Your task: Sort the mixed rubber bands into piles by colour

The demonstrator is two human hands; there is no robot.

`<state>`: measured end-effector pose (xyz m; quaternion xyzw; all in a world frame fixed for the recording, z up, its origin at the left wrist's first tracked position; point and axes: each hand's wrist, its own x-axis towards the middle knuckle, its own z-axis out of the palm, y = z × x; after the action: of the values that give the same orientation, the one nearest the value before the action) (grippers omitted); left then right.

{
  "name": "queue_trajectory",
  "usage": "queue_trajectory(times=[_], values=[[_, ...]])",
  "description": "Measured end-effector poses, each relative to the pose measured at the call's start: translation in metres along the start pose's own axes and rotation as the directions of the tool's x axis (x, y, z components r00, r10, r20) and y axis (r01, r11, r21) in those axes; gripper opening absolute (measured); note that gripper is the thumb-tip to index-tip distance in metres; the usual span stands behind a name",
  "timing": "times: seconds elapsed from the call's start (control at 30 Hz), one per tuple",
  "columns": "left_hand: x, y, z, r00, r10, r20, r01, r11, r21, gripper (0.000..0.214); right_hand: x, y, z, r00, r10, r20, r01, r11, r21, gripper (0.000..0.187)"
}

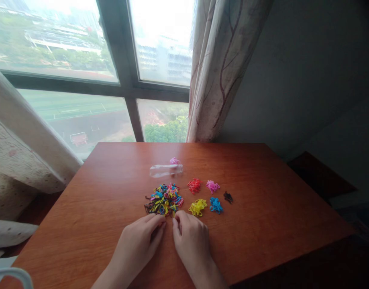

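A mixed pile of small coloured elastic bands lies on the table, with black, yellow, blue, pink and red among them. At its near edge is my left hand, thumb and fingers drawn together in a pinch. My right hand is curled beside it, its fingertips closed at the pile's lower right. Whatever either pinch holds is too small to make out. Right of the pile are separate heaps: red bands, pink bands, yellow bands, blue bands and a few black bands.
Behind the pile a clear plastic bottle lies on its side, with a pink object against its far side. The brown wooden table reaches to the window and curtain. A white curved bar shows at lower left.
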<state>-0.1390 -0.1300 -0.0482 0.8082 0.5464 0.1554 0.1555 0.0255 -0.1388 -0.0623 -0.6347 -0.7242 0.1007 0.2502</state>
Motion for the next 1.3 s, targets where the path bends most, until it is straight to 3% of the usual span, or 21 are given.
queue_trajectory(times=[0.17,0.33,0.53,0.7,0.9,1.07,1.2,1.3], values=[[-0.001,0.000,0.001,1.000,-0.002,-0.003,0.002,1.000,0.002,0.024,-0.005,0.004,-0.002,0.999,-0.025,-0.042,0.027,0.998,0.052,0.014],[-0.001,0.000,-0.001,1.000,-0.010,0.001,0.010,1.000,-0.006,0.024,-0.005,0.024,-0.017,0.990,-0.010,-0.143,0.025,0.994,0.105,0.020],[0.000,-0.001,-0.001,1.000,-0.004,0.013,0.004,1.000,-0.017,0.023,0.003,0.054,-0.034,0.979,0.035,-0.200,-0.031,0.999,0.024,0.026],[0.000,-0.001,0.001,1.000,-0.002,0.013,0.002,1.000,0.000,0.023,0.002,0.053,-0.030,0.975,0.030,-0.219,-0.026,0.999,0.024,0.025],[0.000,-0.007,0.005,0.994,-0.003,-0.112,-0.001,0.999,-0.032,0.022,0.001,0.022,-0.019,0.995,-0.035,-0.094,0.042,0.996,0.073,0.016],[0.000,-0.015,-0.001,0.952,-0.145,-0.270,0.147,0.989,-0.013,0.024,0.010,-0.001,-0.009,0.995,-0.015,0.097,0.017,1.000,-0.018,0.039],[0.001,-0.015,-0.007,0.927,-0.289,-0.239,0.317,0.944,0.091,0.035,0.014,-0.005,-0.005,0.990,0.012,0.139,-0.004,0.999,-0.052,0.036],[0.001,-0.014,-0.007,0.933,-0.305,-0.193,0.334,0.932,0.139,0.034,0.011,-0.002,-0.005,0.994,0.012,0.105,-0.009,1.000,-0.027,0.038]])
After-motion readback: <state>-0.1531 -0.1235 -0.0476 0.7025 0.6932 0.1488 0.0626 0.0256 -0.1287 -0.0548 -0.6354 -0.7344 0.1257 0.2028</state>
